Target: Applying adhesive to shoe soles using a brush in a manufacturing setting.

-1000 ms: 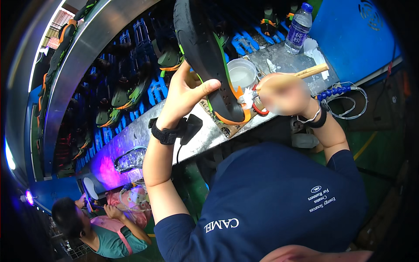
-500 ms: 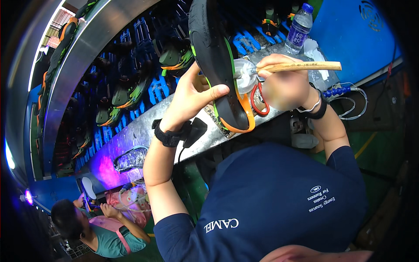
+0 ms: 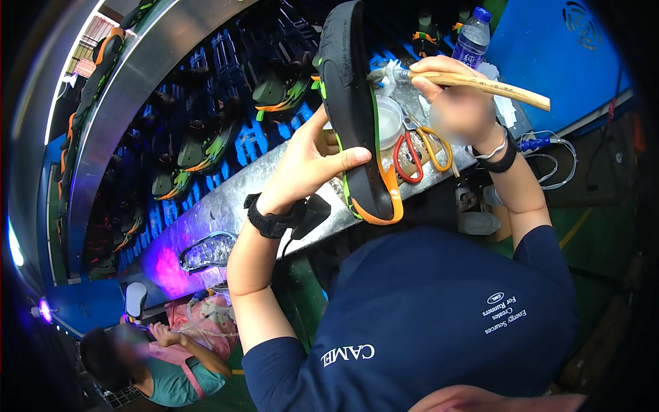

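My left hand (image 3: 309, 161) is closed on a black shoe sole (image 3: 349, 96) with a green and orange rim, its thumb pressed across the face. The sole stands nearly upright above the metal bench. In my right hand (image 3: 458, 113) is a brush with a long wooden handle (image 3: 501, 89). Its tip reaches the sole's right edge; whether they touch I cannot tell. Below the brush sits a small clear cup (image 3: 390, 123) with whitish contents. Red-handled scissors (image 3: 408, 165) and a second pair with orange-yellow handles (image 3: 443, 152) lie beside it.
A water bottle (image 3: 472, 42) with a blue cap stands at the bench's far right, near white paper (image 3: 504, 108). Behind the metal bench (image 3: 226, 199), several green-and-orange shoe parts (image 3: 278, 93) rest on blue racks. A co-worker (image 3: 165, 367) sits at lower left.
The sole has shifted right in my left hand. My right hand has raised the brush from over the cup toward the sole's edge. The cup and orange-yellow scissors now show more.
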`<state>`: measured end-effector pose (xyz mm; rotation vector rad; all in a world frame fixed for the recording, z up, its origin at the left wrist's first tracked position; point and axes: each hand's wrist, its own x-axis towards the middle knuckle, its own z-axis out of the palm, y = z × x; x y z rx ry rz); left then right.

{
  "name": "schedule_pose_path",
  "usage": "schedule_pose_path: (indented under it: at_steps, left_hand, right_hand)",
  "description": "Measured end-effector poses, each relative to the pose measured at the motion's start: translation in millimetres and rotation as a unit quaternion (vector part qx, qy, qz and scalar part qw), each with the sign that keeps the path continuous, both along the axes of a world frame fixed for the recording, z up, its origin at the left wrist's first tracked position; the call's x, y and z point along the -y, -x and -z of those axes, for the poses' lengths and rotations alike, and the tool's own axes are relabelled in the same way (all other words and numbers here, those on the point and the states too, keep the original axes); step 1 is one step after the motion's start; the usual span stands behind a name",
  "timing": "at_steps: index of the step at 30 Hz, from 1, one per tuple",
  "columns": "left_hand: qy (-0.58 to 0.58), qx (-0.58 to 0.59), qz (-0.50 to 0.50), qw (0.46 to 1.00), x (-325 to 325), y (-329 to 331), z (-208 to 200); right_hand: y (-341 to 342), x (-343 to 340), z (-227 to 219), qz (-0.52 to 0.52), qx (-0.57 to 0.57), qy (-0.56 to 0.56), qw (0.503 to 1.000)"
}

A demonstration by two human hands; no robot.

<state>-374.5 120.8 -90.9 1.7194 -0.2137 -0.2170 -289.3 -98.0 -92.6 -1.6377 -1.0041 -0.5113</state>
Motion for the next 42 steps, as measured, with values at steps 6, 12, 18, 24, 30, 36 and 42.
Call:
schedule_pose_path:
  at_steps: [6,12,18,24,30,36,42]
  left_hand:
    - [0.043,0.038,0.002,0.998,5.4,-0.1,-2.8]
    - [0.025,0.013,-0.014,1.000,5.0,-2.1,-10.4]
    - [-0.010,0.026,-0.029,0.999,7.3,-8.4,-18.1]
    - [-0.022,0.029,-0.030,0.999,10.8,-12.3,-24.9]
    - [-0.029,0.035,-0.033,0.998,20.4,-19.6,-23.9]
    - [-0.078,0.020,-0.020,0.997,30.2,-26.8,-22.4]
    - [-0.052,0.013,-0.059,0.997,48.6,-26.1,-25.6]
  right_hand:
    - [-3.0,-1.2,-2.3,0.007,0.107,0.001,0.994]
    - [5.9,-1.4,9.4,-0.023,0.094,0.018,0.995]
    - [27.0,6.6,23.4,-0.060,0.048,0.047,0.996]
    - [45.5,18.5,29.7,-0.091,-0.038,0.061,0.993]
    - [48.0,33.1,37.8,-0.117,-0.050,0.067,0.990]
    - [37.4,42.8,48.0,-0.090,-0.111,-0.002,0.990]
    - [40.5,90.8,63.0,-0.075,-0.264,-0.226,0.935]
